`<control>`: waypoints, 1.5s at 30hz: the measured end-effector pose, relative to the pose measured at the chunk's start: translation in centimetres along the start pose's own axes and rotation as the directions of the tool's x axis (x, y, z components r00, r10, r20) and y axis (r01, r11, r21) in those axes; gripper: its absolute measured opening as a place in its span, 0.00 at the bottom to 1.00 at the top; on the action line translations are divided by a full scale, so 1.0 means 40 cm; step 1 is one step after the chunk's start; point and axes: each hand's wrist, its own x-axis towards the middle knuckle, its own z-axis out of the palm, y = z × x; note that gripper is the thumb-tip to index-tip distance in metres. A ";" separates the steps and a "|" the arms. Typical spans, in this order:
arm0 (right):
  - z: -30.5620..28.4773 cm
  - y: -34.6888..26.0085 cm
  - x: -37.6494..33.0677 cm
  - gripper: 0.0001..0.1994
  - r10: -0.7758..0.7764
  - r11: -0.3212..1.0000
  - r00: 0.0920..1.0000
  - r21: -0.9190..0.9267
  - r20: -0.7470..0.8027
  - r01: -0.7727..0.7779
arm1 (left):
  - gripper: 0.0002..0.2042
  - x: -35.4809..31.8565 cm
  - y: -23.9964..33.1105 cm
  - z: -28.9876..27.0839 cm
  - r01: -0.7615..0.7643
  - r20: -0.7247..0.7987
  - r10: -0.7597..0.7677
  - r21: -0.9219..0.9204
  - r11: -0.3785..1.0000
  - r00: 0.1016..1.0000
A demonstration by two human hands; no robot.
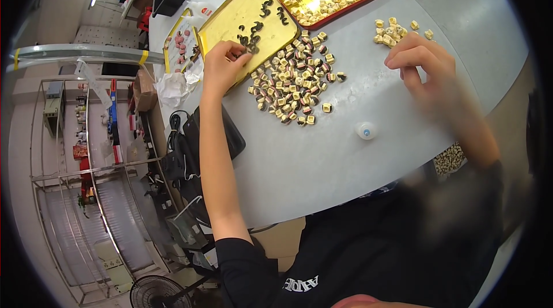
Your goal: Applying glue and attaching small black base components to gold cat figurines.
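My left hand [223,67] reaches over the yellow tray [222,25], thumb and fingers pinched on a small black curved piece at the edge of a cluster of black pieces [265,9]. My right hand [426,63] hovers beside a small group of cream cube-like pieces [389,31]; its fingers are bent and apart, with nothing visible between them. Between the hands, a wide heap of small cream pieces with dark and pink parts [294,80] lies on the grey table [322,164].
A red-rimmed golden tray [340,21] of cream pieces stands at the back. Further left are a smaller tray with pink pieces [183,40] and crumpled white tissue [171,88]. A small white bottle with a blue tip [366,131] stands near the front edge; a black case [222,132] is at left.
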 end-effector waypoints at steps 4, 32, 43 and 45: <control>-0.001 -0.001 0.005 0.12 -0.001 1.000 1.000 -0.003 -0.008 0.001 | 0.13 0.027 0.005 0.013 -0.245 -0.312 0.338 0.300 0.922 0.888; -0.011 0.007 -0.006 0.13 0.105 0.994 0.993 -0.001 0.053 -0.105 | 0.11 0.194 0.116 0.089 -0.338 -0.153 0.343 0.056 0.939 0.927; -0.019 -0.003 -0.004 0.12 0.063 0.998 0.995 0.009 0.081 -0.064 | 0.31 0.054 -0.049 -0.001 -0.352 -0.055 0.370 0.204 0.913 0.927; -0.015 0.000 -0.006 0.13 0.064 0.998 0.996 -0.003 0.069 -0.064 | 0.35 0.034 -0.067 -0.002 -0.345 -0.076 0.374 0.250 0.905 0.925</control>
